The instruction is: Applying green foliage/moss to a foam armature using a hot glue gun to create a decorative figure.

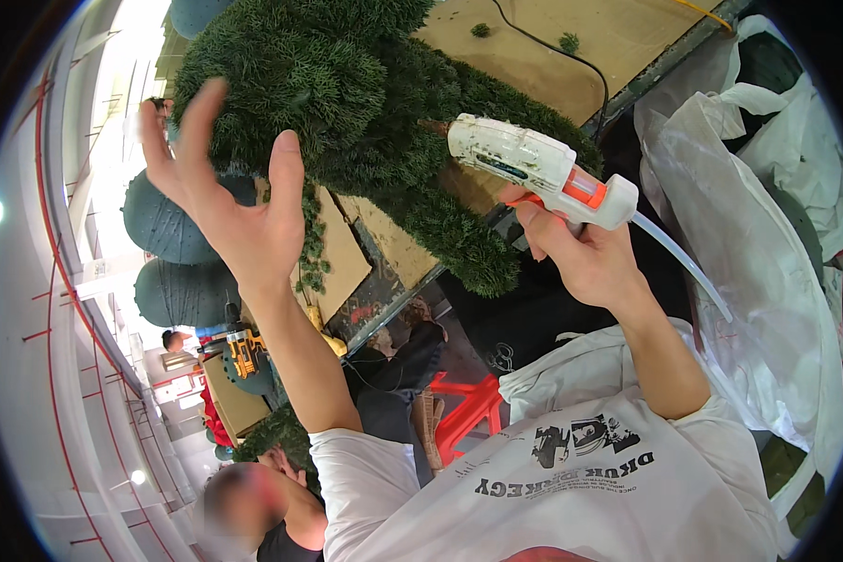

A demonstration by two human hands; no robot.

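My right hand (595, 262) is wrapped round the handle of a white hot glue gun (515, 155), its nozzle pointing left into the foliage. A long translucent glue stick (682, 264) trails from the back of the gun. Dense artificial greenery (347, 103), dark green and bushy, fills the top middle, with one branch (468, 248) hanging down toward me. My left hand (248, 220) is raised at the left side of the greenery, fingers spread, holding nothing I can see. Whether its fingertips touch the leaves, I cannot tell.
Cardboard (571, 84) covers the worktable, with a black cable (557, 58) and small loose sprigs (569, 42). White plastic bags (721, 215) crowd the right. Dark green balls (173, 220), a yellow drill (245, 353) and another person (295, 520) are at left. A red stool (468, 412) stands below.
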